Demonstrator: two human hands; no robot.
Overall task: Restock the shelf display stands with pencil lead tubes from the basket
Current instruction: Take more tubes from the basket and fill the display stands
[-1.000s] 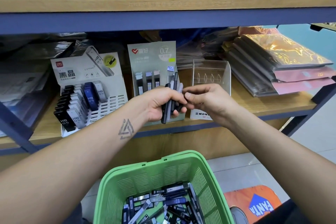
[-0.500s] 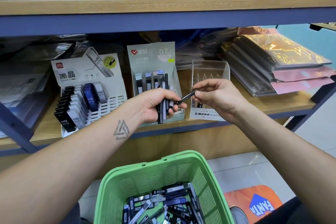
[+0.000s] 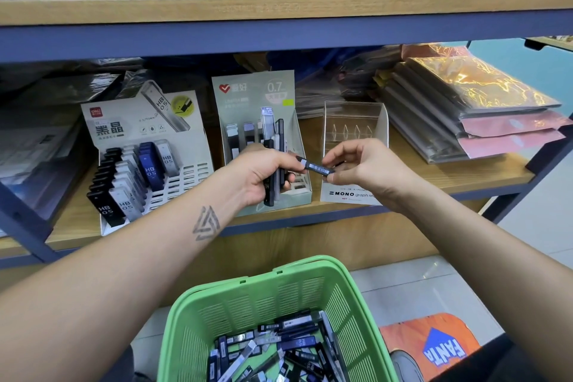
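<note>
— Since half a second ago, what has moved?

— Both hands went a little lower. One black tube (image 3: 315,167) was tilted up toward the clear stand before; now it lies almost level between the two hands.

— Please go from the left.

— On the shelf (image 3: 341,206), at the left, is the white stand (image 3: 148,146) with rows of black, grey and blue tubes marked HB 0.5. Just beside it is the green stand (image 3: 257,102) marked 0.7, with some tubes in its back slots.

— And the left hand?

— The left hand (image 3: 263,172) is in front of the green stand. Its fingers are curled round a bundle of tubes (image 3: 274,158), which stands nearly upright, and its thumb touches the left end of the level tube.

— The right hand?

— The right hand (image 3: 362,167) pinches the right end of that tube between thumb and forefinger; the other fingers are loosely bent. It is in front of the clear stand (image 3: 356,115), which has the word MONO on its base.

— Further right?

— A pile of flat packets (image 3: 471,112) in shiny wrap lies on the shelf.

— Where is the stock?

— Below, between the forearms, the green basket (image 3: 266,295) holds many loose tubes (image 3: 279,350) in a heap. To its right, low down, is an orange thing (image 3: 434,347) with the word FANTA.
</note>
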